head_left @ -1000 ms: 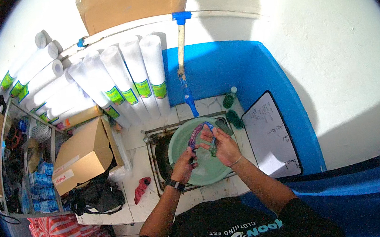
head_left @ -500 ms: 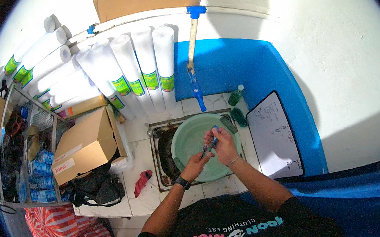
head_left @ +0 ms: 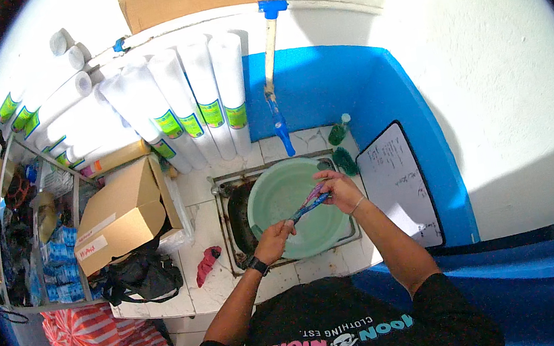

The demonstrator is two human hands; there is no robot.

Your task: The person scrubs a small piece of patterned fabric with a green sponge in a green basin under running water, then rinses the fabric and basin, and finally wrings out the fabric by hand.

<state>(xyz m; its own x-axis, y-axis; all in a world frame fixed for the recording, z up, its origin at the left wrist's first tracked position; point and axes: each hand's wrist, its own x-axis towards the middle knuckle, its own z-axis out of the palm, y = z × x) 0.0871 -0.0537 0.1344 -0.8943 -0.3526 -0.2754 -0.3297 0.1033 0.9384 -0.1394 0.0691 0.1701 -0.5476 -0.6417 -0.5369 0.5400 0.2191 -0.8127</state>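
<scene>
A narrow, bunched blue and pink cloth (head_left: 311,200) is stretched between my two hands, above a pale green basin (head_left: 263,198). My left hand (head_left: 275,239) is closed round its nearer end, at the basin's near left rim. Higher and to the right, my right hand (head_left: 343,193) grips the far end, its fingers wrapped over the cloth. What the basin holds is hard to make out. The basin rests over a metal sink (head_left: 238,242). A blue faucet (head_left: 282,135) points down just beyond its far rim.
A crumpled red cloth (head_left: 208,265) lies on the tiled counter left of the sink. Beside it stand a cardboard box (head_left: 115,219) and a black bag (head_left: 142,277). At right are a green bottle (head_left: 339,130), a green scrubber (head_left: 344,161) and a leaning whiteboard (head_left: 398,186). White rolls (head_left: 204,99) line the back.
My hands have moved apart, drawing the bunched cloth out longer between them. The right hand has shifted right and the left slightly left. The whole view has tilted a little.
</scene>
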